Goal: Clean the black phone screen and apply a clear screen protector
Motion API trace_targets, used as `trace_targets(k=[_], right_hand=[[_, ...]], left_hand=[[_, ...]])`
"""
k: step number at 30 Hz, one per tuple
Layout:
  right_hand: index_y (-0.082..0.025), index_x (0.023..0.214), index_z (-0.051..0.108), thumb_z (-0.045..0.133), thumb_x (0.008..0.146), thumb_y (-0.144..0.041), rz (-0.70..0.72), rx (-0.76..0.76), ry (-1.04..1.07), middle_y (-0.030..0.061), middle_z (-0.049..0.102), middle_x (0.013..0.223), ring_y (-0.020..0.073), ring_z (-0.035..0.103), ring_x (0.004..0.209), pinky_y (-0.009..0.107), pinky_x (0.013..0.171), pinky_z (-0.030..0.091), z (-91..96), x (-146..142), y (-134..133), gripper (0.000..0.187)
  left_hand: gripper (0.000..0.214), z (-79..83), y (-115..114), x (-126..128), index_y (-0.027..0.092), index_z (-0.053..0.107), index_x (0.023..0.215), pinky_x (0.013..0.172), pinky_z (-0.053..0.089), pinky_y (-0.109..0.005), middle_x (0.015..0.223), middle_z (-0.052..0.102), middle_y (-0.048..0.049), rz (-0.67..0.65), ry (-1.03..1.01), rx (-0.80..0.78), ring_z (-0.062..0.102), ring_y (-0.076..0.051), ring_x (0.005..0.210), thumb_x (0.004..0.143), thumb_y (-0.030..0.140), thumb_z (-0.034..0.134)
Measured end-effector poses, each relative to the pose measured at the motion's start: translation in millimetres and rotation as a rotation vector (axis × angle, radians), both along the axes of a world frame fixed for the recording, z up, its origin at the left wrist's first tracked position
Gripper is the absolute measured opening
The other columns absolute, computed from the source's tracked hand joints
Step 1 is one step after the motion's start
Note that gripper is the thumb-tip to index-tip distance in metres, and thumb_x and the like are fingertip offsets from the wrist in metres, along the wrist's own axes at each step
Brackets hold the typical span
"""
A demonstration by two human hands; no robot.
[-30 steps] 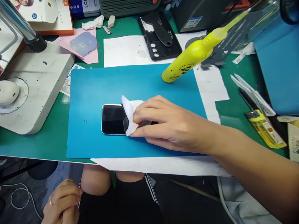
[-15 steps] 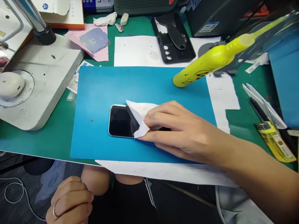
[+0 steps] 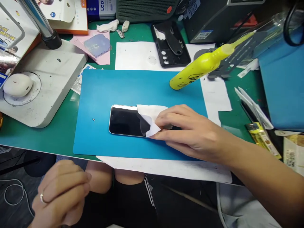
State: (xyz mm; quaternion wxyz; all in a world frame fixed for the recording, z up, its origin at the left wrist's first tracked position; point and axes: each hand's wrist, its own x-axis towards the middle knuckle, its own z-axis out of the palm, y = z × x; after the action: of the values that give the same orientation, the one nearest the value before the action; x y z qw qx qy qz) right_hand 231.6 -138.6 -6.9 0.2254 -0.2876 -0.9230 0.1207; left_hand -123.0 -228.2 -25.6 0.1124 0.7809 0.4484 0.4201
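A smartphone (image 3: 124, 121) with a dark screen lies flat, screen up, on a blue mat (image 3: 106, 88). My right hand (image 3: 190, 133) pinches a thin white wipe (image 3: 152, 113) against the screen. The wipe and my fingers cover the phone's right part, while its left part shows. Low on the left, over my lap and off the table, my left hand (image 3: 60, 191) is closed, its fingers curled and a ring on one of them. Nothing shows in it, though its palm is turned away.
Behind the phone stands a yellow squeeze bottle (image 3: 197, 71) with a thin nozzle. A black phone case (image 3: 169, 47) lies on white paper farther back. On the left is a white stand base (image 3: 54, 82); tweezers (image 3: 254, 106) and a yellow lighter (image 3: 263, 139) lie right.
My right hand has drawn the wipe rightward along the phone, baring more of the screen. My left hand has risen slightly and shifted left. The whole view has shifted a little.
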Motion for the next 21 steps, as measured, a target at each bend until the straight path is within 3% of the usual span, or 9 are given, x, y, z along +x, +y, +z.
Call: trace_targets(k=[2, 4, 7, 10, 15, 21], right_hand=[[-0.024, 0.107, 0.072, 0.051, 0.105, -0.009, -0.001, -0.001, -0.016, 0.0066, 0.069, 0.1, 0.0203, 0.062, 0.103, 0.038, 0.083, 0.049, 3.1, -1.2, 1.7, 0.025], [-0.024, 0.108, 0.073, 0.05, 0.106, -0.011, 0.035, 0.004, -0.031, 0.0066, 0.071, 0.098, 0.0209, 0.063, 0.102, 0.038, 0.082, 0.049, 6.4, -8.2, 7.2, 0.026], [-0.022, 0.109, 0.074, 0.049, 0.108, -0.014, 0.099, 0.011, -0.048, 0.0058, 0.073, 0.097, 0.0213, 0.064, 0.099, 0.037, 0.079, 0.048, 9.6, -17.1, 14.3, 0.026], [-0.021, 0.113, 0.073, 0.049, 0.108, -0.014, 0.073, 0.009, -0.033, 0.0061, 0.074, 0.099, 0.0207, 0.064, 0.099, 0.037, 0.081, 0.05, 10.1, -10.6, 9.9, 0.026], [-0.021, 0.111, 0.074, 0.048, 0.108, -0.011, 0.0, 0.011, -0.065, 0.0075, 0.075, 0.102, 0.0212, 0.066, 0.106, 0.037, 0.086, 0.052, 10.6, 0.7, -4.3, 0.028], [-0.017, 0.112, 0.077, 0.049, 0.109, -0.016, 0.093, 0.063, -0.068, 0.0072, 0.076, 0.102, 0.0218, 0.063, 0.097, 0.037, 0.071, 0.043, 11.6, -40.4, 16.7, 0.028]], left_hand=[[0.015, 15.0, 16.6, 0.9, 0.028, 0.071, 0.09, 0.064, 0.056, -0.043, 0.085, 0.076, -0.0025, -0.059, 0.066, 0.067, 0.069, -0.021, 0.073, 0.091, 0.015, 0.064], [0.027, 22.7, 34.3, 6.2, 0.026, 0.072, 0.099, 0.072, 0.057, -0.043, 0.095, 0.077, -0.0019, -0.029, 0.082, 0.069, 0.071, -0.021, 0.082, 0.085, 0.003, 0.067], [0.034, 24.6, 58.0, 19.7, 0.023, 0.072, 0.109, 0.079, 0.058, -0.044, 0.104, 0.078, -0.0045, -0.106, 0.144, 0.068, 0.073, -0.023, 0.09, 0.086, -0.001, 0.066], [0.033, 22.9, 72.2, 29.9, 0.021, 0.07, 0.112, 0.085, 0.058, -0.043, 0.109, 0.078, -0.0064, -0.169, 0.205, 0.049, 0.073, -0.023, 0.095, 0.089, -0.002, 0.064], [0.03, 21.1, 75.3, 30.7, 0.024, 0.068, 0.117, 0.096, 0.055, -0.043, 0.117, 0.076, -0.0042, -0.062, 0.169, -0.118, 0.07, -0.024, 0.108, 0.095, 0.005, 0.06], [0.032, 21.6, 71.1, 32.7, 0.025, 0.066, 0.116, 0.087, 0.053, -0.039, 0.113, 0.072, -0.0028, 0.086, 0.209, -0.266, 0.063, -0.022, 0.096, 0.092, 0.009, 0.052]])
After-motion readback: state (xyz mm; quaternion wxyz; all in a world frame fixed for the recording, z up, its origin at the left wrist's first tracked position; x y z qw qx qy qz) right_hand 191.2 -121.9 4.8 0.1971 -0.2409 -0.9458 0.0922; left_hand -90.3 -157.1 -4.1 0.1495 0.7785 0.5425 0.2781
